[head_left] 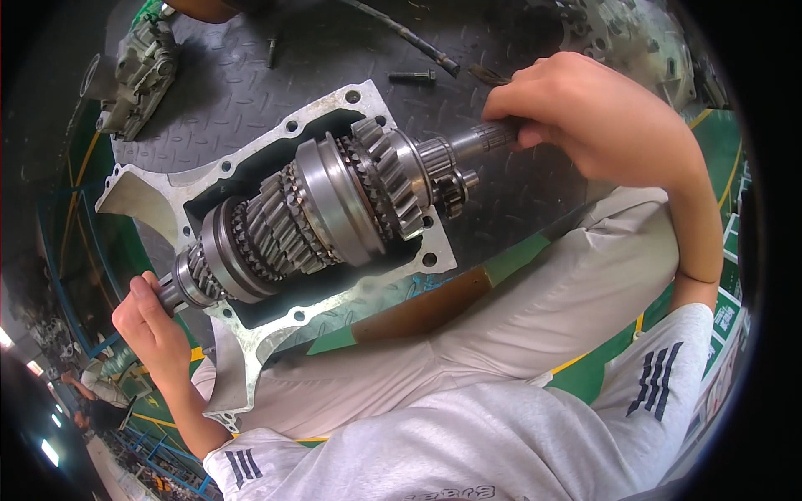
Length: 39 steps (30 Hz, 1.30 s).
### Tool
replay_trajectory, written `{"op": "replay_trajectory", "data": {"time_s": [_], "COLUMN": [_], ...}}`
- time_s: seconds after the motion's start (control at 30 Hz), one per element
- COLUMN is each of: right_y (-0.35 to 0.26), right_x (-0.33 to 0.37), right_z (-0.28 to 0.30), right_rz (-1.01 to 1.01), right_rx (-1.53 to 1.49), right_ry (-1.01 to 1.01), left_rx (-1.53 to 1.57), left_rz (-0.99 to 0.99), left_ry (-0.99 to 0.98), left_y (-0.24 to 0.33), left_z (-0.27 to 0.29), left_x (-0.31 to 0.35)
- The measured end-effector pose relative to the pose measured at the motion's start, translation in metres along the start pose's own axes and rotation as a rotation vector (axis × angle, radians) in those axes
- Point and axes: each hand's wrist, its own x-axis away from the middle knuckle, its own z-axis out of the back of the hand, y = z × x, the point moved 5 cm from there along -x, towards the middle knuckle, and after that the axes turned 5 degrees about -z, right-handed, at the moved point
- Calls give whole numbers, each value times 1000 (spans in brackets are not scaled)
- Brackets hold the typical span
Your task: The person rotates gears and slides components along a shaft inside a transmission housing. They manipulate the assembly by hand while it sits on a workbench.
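Note:
A steel gear shaft assembly [338,200], with several helical gears and smooth rings, lies lengthwise in an open cast-metal gearbox housing [368,280]. The left end of the shaft is pinched by my left hand [154,330], its fingers closed round the thin tip. At the far right, my right hand [576,113] is closed round the splined end of the same shaft. A small pinion gear [452,192] sits just below the shaft, by the housing's right edge. The gears hide most of the housing's dark inside.
The housing rests on a dark tread-plate bench [518,200]. Two bolts [413,76] and a metal rod [409,37] lie beyond it. A cast-metal part [146,75] stands at the far left, another casting [635,42] at the far right. My legs are close against the bench's near edge.

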Motion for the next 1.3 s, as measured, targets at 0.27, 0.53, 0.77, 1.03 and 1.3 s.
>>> {"op": "replay_trajectory", "data": {"time_s": [0.27,0.53,0.77,1.03,1.3], "right_y": [-21,-6,-17,-21,15], "right_x": [6,6,4,1,-19], "right_z": [-3,-3,-1,-2,-6], "right_rz": [23,105,109,43,0], "right_rx": [214,67,102,99,-342], "right_ry": [379,79,236,315,-152], "left_rx": [-34,-15,-16,18,-273], "left_rz": [-52,-36,-48,-31,-310], "left_ry": [25,-7,9,-19,-45], "left_y": [0,2,2,1,40], "left_z": [0,2,1,2,14], "left_x": [-1,-1,0,0,12]}}
